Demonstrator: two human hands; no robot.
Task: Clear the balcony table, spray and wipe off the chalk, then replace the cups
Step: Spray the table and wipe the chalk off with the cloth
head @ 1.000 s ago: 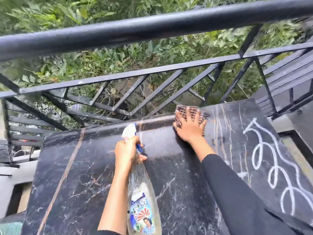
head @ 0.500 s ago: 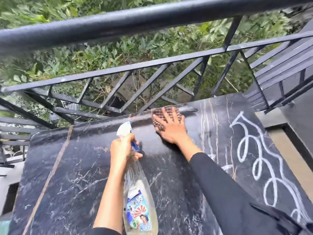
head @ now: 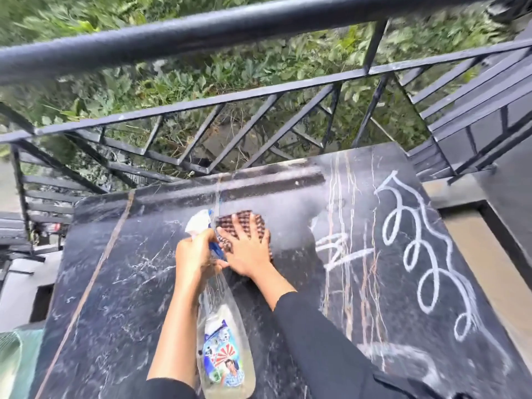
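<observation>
The right hand (head: 250, 249) lies flat with fingers (head: 256, 230) spread wide on a brown checked cloth (head: 244, 223), pressing it to the bench (head: 115, 298); the open palm spreads pressure over the whole cloth, which suits wiping. The left hand (head: 195, 260) is wrapped round the neck of the bottle (head: 224, 335), its fingers closed near the blue trigger, the white nozzle aimed at the patch just ahead of the cloth, probably so that spray and wipe can alternate without setting anything down. The bottle is clear, soft-looking plastic, partly full, with a bright printed label. The bench is glossy black stone with pale and tan veins. White looping chalk (head: 426, 263) remains on its right part, well apart from the cloth. No cups are in view. A black metal railing (head: 259, 33) runs behind.
</observation>
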